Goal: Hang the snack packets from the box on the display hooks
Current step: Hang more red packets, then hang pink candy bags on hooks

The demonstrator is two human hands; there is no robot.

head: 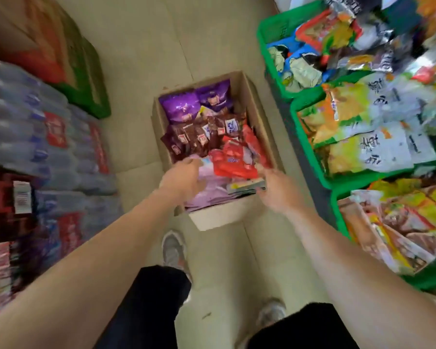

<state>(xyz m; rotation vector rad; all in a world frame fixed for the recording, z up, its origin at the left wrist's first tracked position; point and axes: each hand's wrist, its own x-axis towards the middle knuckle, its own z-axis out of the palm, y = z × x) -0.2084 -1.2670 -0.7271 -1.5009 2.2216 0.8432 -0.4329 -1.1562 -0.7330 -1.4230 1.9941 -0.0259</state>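
Note:
An open cardboard box [256,102] stands on the floor in front of my feet. It holds purple packets [184,107] at the far end, brown packets [196,137] in the middle, red packets [233,162] and pale lilac packets [212,192] at the near end. My left hand [184,177] reaches into the near left of the box, fingers closed on the top edge of a pale lilac packet. My right hand [278,190] grips a thin stack of packets [246,186] at the near right. No display hooks are in view.
Green crates [300,122] full of yellow, white and mixed snack bags line the right side. Shrink-wrapped bottle packs [43,137] and cartons [51,46] are stacked on the left. A narrow strip of tiled floor [141,46] runs between them. My two shoes stand just behind the box.

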